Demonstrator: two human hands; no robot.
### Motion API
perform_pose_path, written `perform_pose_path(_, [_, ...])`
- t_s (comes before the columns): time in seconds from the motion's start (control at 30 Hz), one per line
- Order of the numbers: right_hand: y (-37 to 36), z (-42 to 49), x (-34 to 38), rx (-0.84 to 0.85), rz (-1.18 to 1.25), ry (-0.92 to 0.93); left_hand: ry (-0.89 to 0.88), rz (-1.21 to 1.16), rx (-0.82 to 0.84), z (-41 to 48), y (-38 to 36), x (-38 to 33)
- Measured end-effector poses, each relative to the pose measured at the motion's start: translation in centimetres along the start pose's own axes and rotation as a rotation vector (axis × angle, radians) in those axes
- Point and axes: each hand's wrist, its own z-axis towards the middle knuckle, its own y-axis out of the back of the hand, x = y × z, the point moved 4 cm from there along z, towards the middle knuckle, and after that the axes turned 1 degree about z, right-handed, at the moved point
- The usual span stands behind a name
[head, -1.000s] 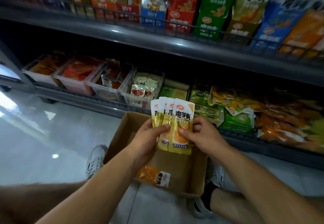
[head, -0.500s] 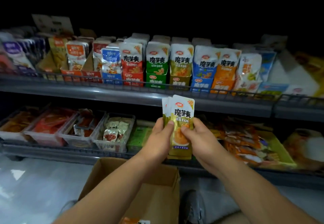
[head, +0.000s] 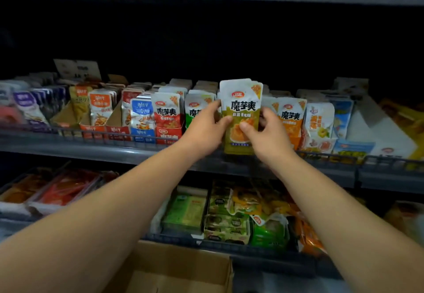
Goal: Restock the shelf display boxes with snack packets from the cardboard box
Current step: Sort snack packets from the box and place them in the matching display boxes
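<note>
I have both hands up at the middle shelf (head: 142, 152). My left hand (head: 206, 129) and right hand (head: 268, 134) pinch a small stack of olive-green snack packets (head: 241, 113) from either side, thumbs pressed on the front one. The stack stands upright at the shelf's front rail, between the green display box (head: 195, 113) and the orange one (head: 291, 120). The cardboard box (head: 179, 272) sits open below my arms

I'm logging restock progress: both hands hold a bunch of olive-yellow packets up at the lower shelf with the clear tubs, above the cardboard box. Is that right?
Not quite. In the head view, the left hand and right hand hold the olive-yellow packets at the middle shelf with the display boxes, not the lower one. The cardboard box does sit below.
</note>
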Motion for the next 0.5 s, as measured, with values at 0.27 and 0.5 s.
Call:
perform_pose_path(0.27, [-1.0, 3.7, -0.6, -0.110, -0.211, 0.116, -0.119, 0.157, -0.113, 3.0, 0.8, 0.7])
perform_pose_path(0.5, [-1.3, 4.5, -0.5, -0.140, -0.207, 0.141, -0.186, 0.103, -0.227, 3.3, 1.0, 1.9])
